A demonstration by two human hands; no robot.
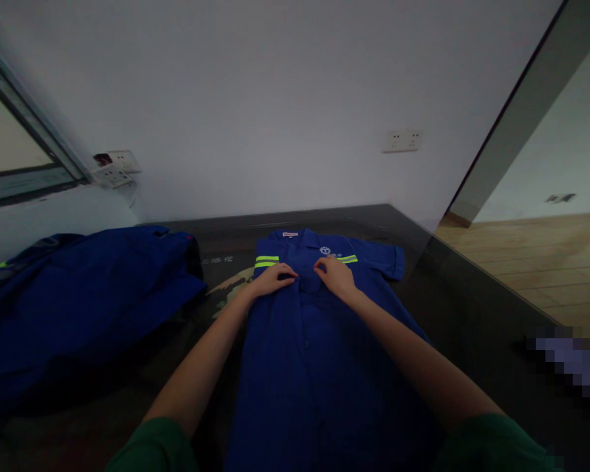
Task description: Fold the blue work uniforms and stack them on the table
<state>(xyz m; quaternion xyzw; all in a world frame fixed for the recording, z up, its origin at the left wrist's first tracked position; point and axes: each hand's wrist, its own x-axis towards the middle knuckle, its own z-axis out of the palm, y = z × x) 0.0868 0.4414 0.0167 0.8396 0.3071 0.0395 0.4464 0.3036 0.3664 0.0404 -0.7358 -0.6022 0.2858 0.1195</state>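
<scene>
A blue short-sleeved work shirt [275,367] lies front up on the dark table, its collar toward the wall. It has yellow-green reflective bands and a white gear emblem on the chest. My left hand [274,280] is at the front opening, thumb and fingers pinched on the cloth edge. Across the opening, my right hand [338,278] pinches the shirt front just below the emblem. The sleeve on the right is spread out; on the left no sleeve shows. Small buttons run down the middle, too dark to make out clearly.
A heap of blue clothing [93,295] with reflective strips lies on the table [472,314] at left. Between it and the shirt a camouflage-patterned patch [233,288] shows. Behind stands a white wall with sockets [402,140]. A blurred-out item [570,364] is at the right edge.
</scene>
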